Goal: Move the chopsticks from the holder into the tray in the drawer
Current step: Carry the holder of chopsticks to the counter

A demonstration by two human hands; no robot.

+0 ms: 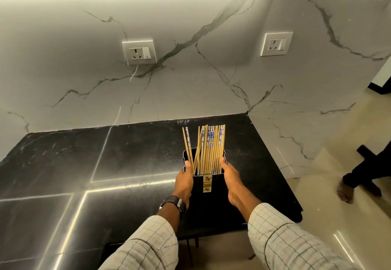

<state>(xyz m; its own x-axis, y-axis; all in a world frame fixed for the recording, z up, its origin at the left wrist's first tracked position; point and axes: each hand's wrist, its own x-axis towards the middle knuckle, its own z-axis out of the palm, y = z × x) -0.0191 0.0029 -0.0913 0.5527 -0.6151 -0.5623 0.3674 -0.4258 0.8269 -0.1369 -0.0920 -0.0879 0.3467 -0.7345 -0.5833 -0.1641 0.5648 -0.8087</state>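
A black rectangular chopstick holder (206, 197) stands on the black stone counter near its right end, a small patterned label on its front. Several bamboo chopsticks (209, 149) with blue-and-white patterned tops stick up out of it, most bunched to the right, two leaning to the left. My left hand (185, 180) grips the holder's left side, thumb at the rim. My right hand (231, 177) grips its right side. No drawer or tray is in view.
The black counter (84, 164) runs left from the holder and ends just to its right. A marble backsplash with two wall sockets (139, 52) rises behind. On the floor at the right is another person's foot (346, 191).
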